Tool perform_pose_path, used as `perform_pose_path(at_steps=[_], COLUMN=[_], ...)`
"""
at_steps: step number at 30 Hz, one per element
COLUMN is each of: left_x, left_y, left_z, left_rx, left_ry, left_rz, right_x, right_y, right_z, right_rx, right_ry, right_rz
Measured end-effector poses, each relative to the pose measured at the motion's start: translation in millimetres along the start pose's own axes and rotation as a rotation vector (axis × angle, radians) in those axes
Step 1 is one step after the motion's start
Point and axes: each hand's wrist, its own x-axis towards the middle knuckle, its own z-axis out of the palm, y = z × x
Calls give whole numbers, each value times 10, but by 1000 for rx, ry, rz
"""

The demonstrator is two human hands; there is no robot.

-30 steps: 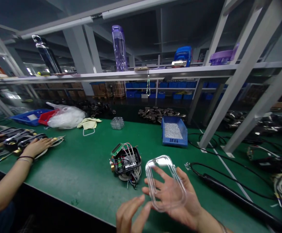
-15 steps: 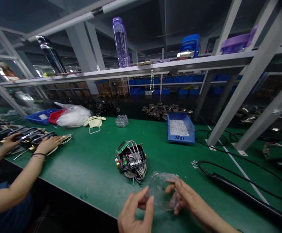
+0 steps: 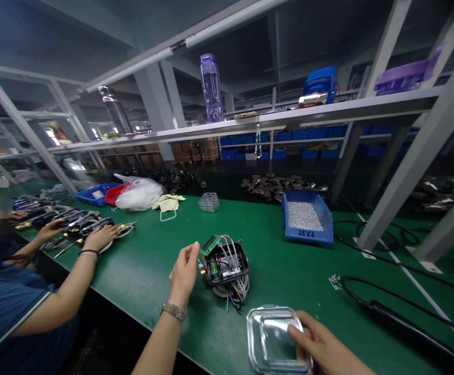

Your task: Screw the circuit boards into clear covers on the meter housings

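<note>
A square clear plastic cover (image 3: 264,336) with a raised rim is held near the table's front edge. My right hand (image 3: 316,341) grips its right side, thumb on top. My left hand (image 3: 184,273), wearing a metal watch band, is at the left of a black housing (image 3: 244,263). Its fingers are stretched out and hold nothing visible, the tips close to a small green circuit board (image 3: 210,245) tilted up at the housing's edge. Inside the housing are wires and a green cylindrical part. Grey cable (image 3: 242,286) lies coiled at its front.
A blue bin (image 3: 309,237) of small metal pieces stands right of the housing. Clear covers (image 3: 209,203) are stacked behind it. A black corded tool (image 3: 406,328) lies right. At the left, a co-worker's hands (image 3: 101,237) touch a row of similar housings. A shelf (image 3: 281,119) spans above.
My left hand has let go of the clear cover and moved forward-left to the housing. My right hand keeps the cover, now lower in view. The view has shifted slightly.
</note>
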Motion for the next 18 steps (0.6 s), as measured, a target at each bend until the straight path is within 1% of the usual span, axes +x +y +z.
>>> perform_pose_path(at_steps=[2,5,8,11,13,16,18], left_x=[120,147,36,-135,-243,-372,-443], left_y=[58,183,322,430,480,536,566], left_z=[45,87,89,60,34,7,3], left_rx=[-18,-48,-69,-35,2,82,148], left_ry=[-78,-184,-253,-249,-238,-250,-259], left_rz=[12,56,127,187,209,233,256], right_x=[-31,-115,-183,-202,-192,-137,-63], right_y=[6,12,15,-60,-193,-493,-722], right_z=[-47,-137,-245,-330,-347,-310,-261], right_rx=[-48,-177,-318,-406,-372,-250,-203], right_ry=[44,127,203,285,259,163,178], right_rz=[-3,8,-2,-92,-156,-203,-265])
